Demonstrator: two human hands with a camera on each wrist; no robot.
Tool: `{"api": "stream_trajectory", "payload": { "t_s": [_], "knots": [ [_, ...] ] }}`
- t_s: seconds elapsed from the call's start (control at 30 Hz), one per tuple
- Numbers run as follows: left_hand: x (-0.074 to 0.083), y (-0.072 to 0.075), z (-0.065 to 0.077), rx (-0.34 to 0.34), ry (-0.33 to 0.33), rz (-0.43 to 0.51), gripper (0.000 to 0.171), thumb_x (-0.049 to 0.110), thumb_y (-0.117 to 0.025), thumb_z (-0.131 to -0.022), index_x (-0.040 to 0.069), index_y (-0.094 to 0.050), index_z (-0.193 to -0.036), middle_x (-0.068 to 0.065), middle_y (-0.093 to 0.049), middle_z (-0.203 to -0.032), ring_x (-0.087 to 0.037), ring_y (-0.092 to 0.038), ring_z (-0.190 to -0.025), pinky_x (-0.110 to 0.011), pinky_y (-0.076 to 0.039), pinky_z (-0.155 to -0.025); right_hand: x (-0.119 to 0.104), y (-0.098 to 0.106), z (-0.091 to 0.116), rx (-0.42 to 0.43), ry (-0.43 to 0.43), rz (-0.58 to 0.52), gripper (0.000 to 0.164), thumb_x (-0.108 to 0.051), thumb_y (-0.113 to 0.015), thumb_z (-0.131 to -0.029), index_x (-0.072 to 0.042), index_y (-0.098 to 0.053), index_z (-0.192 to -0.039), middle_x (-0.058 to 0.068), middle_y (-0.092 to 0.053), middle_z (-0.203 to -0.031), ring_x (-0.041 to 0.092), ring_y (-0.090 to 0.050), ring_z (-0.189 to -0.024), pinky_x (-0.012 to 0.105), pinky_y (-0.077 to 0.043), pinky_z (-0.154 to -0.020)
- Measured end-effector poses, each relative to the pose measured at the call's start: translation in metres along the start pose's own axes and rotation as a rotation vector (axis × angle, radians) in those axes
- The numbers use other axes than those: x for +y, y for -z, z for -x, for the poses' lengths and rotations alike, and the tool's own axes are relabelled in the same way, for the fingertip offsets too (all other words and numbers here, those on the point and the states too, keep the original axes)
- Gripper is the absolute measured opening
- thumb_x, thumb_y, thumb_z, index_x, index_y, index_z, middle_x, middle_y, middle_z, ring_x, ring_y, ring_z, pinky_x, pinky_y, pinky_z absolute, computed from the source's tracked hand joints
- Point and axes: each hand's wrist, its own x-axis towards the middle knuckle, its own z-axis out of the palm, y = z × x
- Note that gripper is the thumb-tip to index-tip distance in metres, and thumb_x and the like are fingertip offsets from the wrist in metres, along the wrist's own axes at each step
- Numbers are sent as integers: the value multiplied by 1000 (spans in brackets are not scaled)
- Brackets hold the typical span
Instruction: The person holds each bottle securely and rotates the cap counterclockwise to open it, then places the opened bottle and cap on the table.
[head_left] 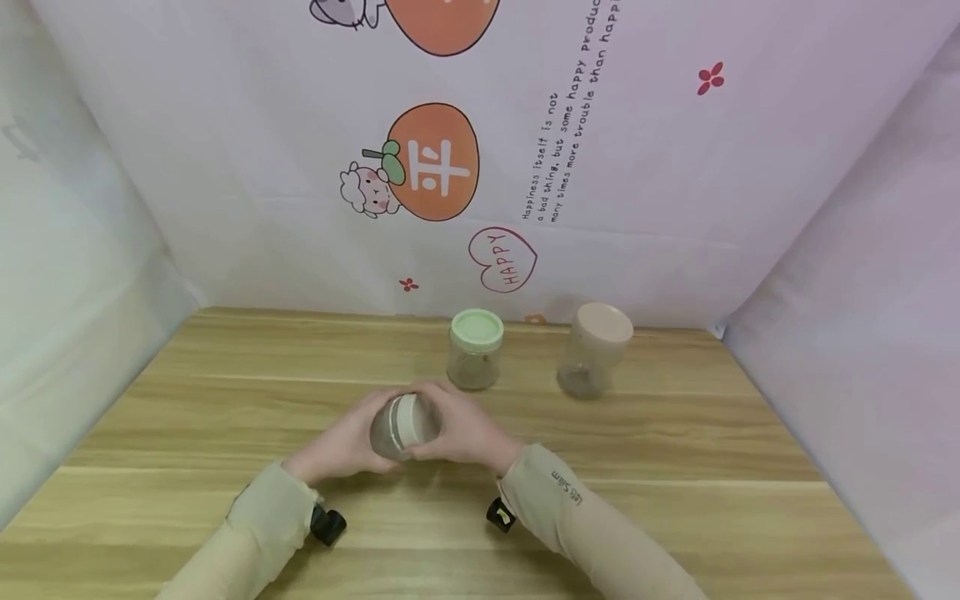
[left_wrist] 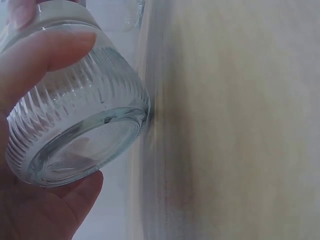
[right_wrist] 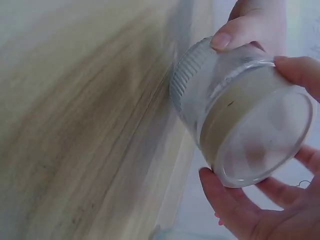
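Note:
Both hands hold one ribbed clear glass jar (left_wrist: 80, 110), tilted onto its side just above the table, at the middle of the head view. My left hand (head_left: 348, 442) grips its glass body, thumb and fingers on opposite sides; the base shows in the left wrist view. Around the pale lid (right_wrist: 245, 120) at the other end curl the thumb and fingers of my right hand (head_left: 470, 429). In the right wrist view the lid's flat top faces the camera and sits on the jar's mouth. Whether the lid is loose or tight I cannot tell.
Behind the hands stands a clear jar with a green lid (head_left: 477, 329). To its right is a taller clear jar with a pale pink lid (head_left: 604, 322). The wood-grain table (head_left: 675, 433) ends at a printed white cloth (head_left: 637, 258); white cloth also hangs at both sides.

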Motion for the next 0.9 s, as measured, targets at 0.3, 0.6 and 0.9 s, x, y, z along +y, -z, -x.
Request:
{"api": "stream_trajectory", "payload": {
  "t_s": [0.3, 0.6, 0.9],
  "knots": [
    [-4, 2, 4, 6, 51, 36, 91, 15, -88, -61, 6, -39, -137, -12, -51, -132, -31, -51, -117, -51, -44, -96, 5, 1, 4, 62, 150, 24, 75, -13, -87, -61, -10, -50, -127, 10, -50, -121, 22, -50, -111, 38, -47, -95],
    [1, 0, 0, -8, 75, 45, 92, 15, -88, -60, 3, -38, -137, -15, -53, -128, -31, -53, -113, -51, -45, -93, 13, 7, 12, 22, 82, -133, 72, -10, -84, -67, -6, -48, -129, 14, -41, -124, 24, -48, -111, 40, -51, -91],
    [-2, 12, 18, 65, 130, 67, 95, 20, -90, -56, -2, -39, -134, -18, -54, -124, -34, -54, -110, -48, -49, -90, 18, 11, 14, 135, 45, -63, 58, -16, -87, -64, 0, -52, -107, 11, -55, -108, 19, -51, -99, 34, -49, -89]
  ]
}}
